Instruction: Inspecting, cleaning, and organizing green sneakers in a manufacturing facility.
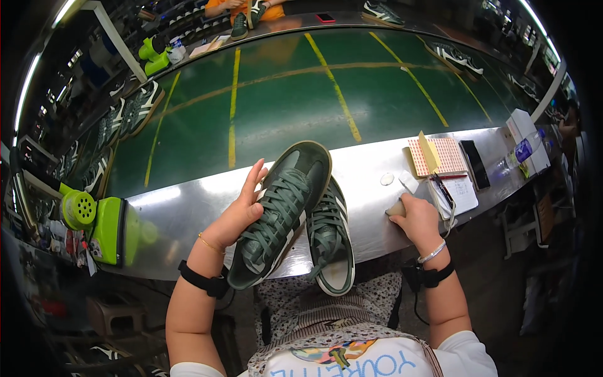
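Note:
A dark green lace-up sneaker [279, 210] with white side stripes lies tilted, toe away from me, partly over a second matching sneaker [328, 232] on the metal bench. My left hand [235, 217] rests along the left side of the first one. Its fingers are stretched out and apart, with the thumb by the laces; it is not wrapped round the shoe. Farther right, my right hand [419, 218] is closed on a small beige block [396, 210] at the bench top. Two small white pieces lie just beyond that hand.
A green conveyor belt [282, 81] with yellow lines runs beyond the metal bench [169, 242]. Along its left side stand several sneakers [141, 107]. A lime-green device [110, 229] sits left; a notebook [458, 191], phone [475, 164] and bottle [521, 151] lie right. A person in orange holds a shoe opposite.

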A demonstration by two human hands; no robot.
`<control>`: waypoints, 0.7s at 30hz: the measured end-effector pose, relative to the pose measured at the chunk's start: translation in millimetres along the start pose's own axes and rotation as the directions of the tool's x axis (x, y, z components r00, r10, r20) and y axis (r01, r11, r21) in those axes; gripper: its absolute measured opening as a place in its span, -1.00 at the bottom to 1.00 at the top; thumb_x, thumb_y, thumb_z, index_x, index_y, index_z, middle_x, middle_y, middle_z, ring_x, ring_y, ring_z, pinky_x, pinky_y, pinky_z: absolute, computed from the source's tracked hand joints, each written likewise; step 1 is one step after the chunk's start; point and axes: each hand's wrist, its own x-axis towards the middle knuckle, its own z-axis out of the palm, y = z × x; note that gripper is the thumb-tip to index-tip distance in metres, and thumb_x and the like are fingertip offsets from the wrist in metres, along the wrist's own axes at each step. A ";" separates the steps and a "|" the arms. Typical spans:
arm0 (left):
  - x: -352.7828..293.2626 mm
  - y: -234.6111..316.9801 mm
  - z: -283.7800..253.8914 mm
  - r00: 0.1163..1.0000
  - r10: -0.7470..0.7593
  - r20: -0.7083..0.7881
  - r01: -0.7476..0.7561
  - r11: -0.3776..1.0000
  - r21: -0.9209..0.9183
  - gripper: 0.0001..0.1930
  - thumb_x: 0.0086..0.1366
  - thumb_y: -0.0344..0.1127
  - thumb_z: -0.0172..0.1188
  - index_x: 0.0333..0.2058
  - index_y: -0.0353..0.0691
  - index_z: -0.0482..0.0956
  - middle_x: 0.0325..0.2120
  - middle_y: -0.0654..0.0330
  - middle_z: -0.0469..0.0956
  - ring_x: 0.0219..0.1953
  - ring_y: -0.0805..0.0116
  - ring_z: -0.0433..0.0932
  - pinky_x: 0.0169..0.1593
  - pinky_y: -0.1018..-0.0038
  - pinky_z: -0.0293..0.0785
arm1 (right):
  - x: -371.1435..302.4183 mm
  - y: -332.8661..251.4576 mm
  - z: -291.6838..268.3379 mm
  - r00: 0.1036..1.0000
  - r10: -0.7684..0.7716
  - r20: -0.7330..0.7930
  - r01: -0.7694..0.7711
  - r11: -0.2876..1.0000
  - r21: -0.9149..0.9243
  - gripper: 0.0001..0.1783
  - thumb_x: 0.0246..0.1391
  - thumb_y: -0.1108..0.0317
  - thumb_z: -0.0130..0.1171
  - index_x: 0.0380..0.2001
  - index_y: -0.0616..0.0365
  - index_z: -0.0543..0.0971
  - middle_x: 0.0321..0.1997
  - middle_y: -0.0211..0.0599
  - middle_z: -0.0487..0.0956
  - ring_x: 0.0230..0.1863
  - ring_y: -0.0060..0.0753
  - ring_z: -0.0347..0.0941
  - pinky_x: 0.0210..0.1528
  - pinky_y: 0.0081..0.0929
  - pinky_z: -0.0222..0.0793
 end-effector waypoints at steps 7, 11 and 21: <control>-7.9 17.3 13.2 0.997 0.005 0.081 -0.034 0.931 0.364 0.11 -0.10 0.06 0.35 0.31 -0.19 -0.14 0.26 -0.06 -0.07 0.33 0.03 -0.10 0.33 0.26 -0.11 | 8.4 -49.8 -18.9 0.940 -0.056 -0.336 0.231 0.830 0.508 -0.68 -0.18 0.29 0.34 -0.36 0.17 0.49 -0.51 -0.10 0.56 -0.49 -0.09 0.51 -0.43 -0.35 0.42; -11.4 17.1 14.5 0.997 0.052 0.054 -0.068 0.928 0.367 0.09 -0.10 0.02 0.36 0.30 -0.20 -0.11 0.26 -0.04 -0.07 0.33 0.03 -0.11 0.33 0.26 -0.12 | 19.3 -108.4 -36.9 0.904 -0.039 -0.425 0.346 0.650 0.676 -0.69 -0.13 0.33 0.35 -0.39 0.29 0.48 -0.53 -0.17 0.58 -0.49 -0.43 0.54 -0.42 -0.55 0.43; -13.9 17.7 12.8 0.991 0.116 0.067 -0.134 0.868 0.478 0.08 -0.10 0.05 0.36 0.30 -0.19 -0.09 0.27 -0.07 -0.12 0.33 0.00 -0.12 0.32 0.24 -0.10 | 42.1 -133.8 -40.0 0.918 -0.107 -0.382 0.335 0.727 0.599 -0.73 -0.11 0.33 0.25 -0.50 0.30 0.42 -0.64 -0.03 0.48 -0.59 -0.05 0.47 -0.54 -0.31 0.36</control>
